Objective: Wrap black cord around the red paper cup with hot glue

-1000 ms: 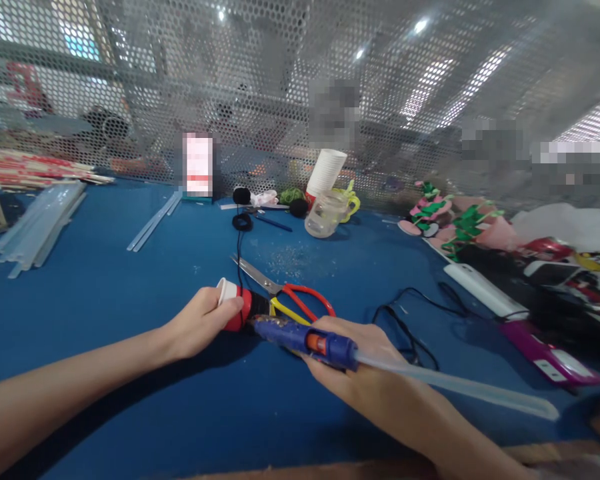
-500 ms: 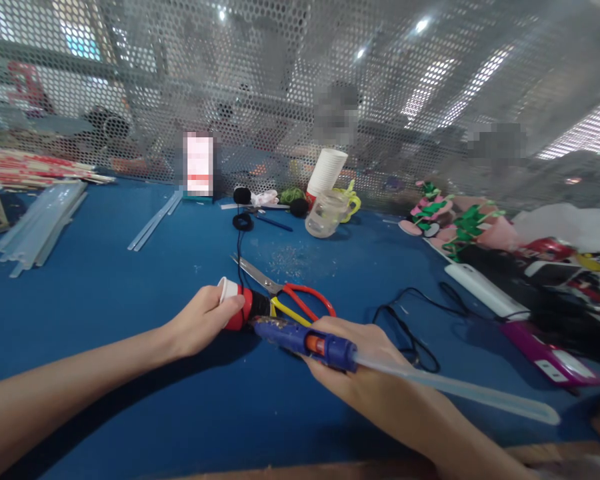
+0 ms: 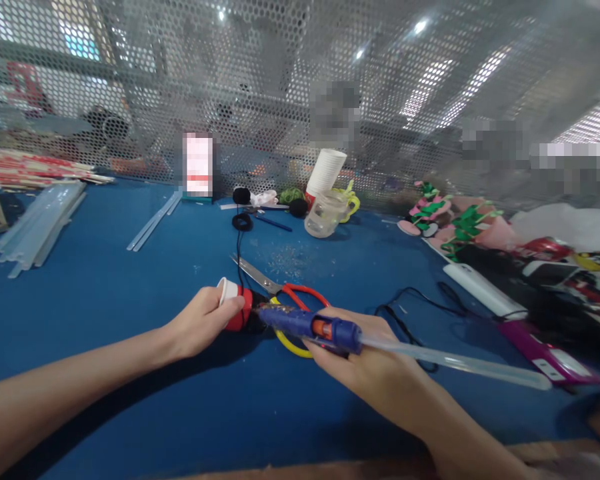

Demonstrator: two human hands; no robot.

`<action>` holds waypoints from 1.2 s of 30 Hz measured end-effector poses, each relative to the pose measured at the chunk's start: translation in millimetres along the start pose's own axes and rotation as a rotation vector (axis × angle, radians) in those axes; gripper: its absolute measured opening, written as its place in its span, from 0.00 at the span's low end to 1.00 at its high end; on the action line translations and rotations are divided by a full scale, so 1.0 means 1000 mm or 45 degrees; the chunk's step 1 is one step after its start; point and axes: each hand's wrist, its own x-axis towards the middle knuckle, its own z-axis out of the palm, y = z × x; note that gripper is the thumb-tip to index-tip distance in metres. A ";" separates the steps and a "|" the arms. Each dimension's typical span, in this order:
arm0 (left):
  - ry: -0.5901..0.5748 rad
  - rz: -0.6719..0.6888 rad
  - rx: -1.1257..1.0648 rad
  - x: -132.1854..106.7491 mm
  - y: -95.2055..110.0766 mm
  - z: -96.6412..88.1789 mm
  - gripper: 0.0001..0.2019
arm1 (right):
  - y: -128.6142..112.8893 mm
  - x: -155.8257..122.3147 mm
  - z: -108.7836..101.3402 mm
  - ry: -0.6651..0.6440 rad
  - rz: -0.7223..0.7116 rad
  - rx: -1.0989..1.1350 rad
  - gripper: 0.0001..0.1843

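My left hand (image 3: 203, 320) is closed around a paper cup (image 3: 237, 317), red with a white rim, lying on its side. Black cord is wound about the cup's far end, and a strand of black cord (image 3: 239, 250) runs from it up the table to a small coil. In my right hand (image 3: 357, 350) is a blue hot glue gun (image 3: 305, 323), its nozzle at the black-wound end of the cup; whether they touch I cannot tell. A clear glue stick (image 3: 455, 360) sticks out of its back. Scissors (image 3: 263, 279) with red and yellow handles lie just behind, partly hidden by the gun.
Glue sticks (image 3: 45, 223) are piled at the left. Toward the back stand a phone (image 3: 199, 163), a stack of white cups (image 3: 326, 175) and a clear plastic cup (image 3: 323, 217). At the right lie craft flowers (image 3: 463, 230), a black cable (image 3: 397, 320) and a purple box (image 3: 543, 350).
My right hand has shifted the glue gun slightly up and to the right along the cup's wound end, uncovering more of the yellow scissor handle. My left hand and the cup are almost still.
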 end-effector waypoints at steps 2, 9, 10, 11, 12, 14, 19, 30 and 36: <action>0.008 0.006 0.041 -0.001 0.001 0.000 0.15 | 0.001 0.002 0.000 0.012 0.009 0.030 0.07; -0.002 0.118 0.139 -0.001 -0.001 0.000 0.14 | 0.007 0.010 0.003 0.011 0.273 0.208 0.06; -0.003 0.152 0.151 -0.001 -0.002 0.000 0.14 | 0.009 0.011 0.002 -0.020 0.336 0.267 0.07; -0.003 0.181 0.161 -0.002 -0.003 0.000 0.14 | 0.012 0.014 0.000 -0.049 0.390 0.336 0.08; -0.002 0.203 0.170 -0.002 -0.003 0.000 0.14 | 0.016 0.016 -0.001 -0.056 0.429 0.414 0.09; 0.010 0.236 0.185 -0.002 -0.004 0.000 0.14 | 0.026 0.023 -0.003 0.027 0.452 0.565 0.10; 0.039 0.334 0.215 -0.005 -0.005 0.000 0.14 | 0.059 0.050 -0.001 0.266 0.564 0.419 0.11; 0.040 0.447 0.267 -0.006 -0.009 0.001 0.13 | 0.096 0.086 0.015 0.223 0.708 -0.037 0.11; 0.026 0.429 0.276 -0.008 -0.005 0.001 0.13 | 0.041 0.083 0.028 0.118 0.372 0.112 0.13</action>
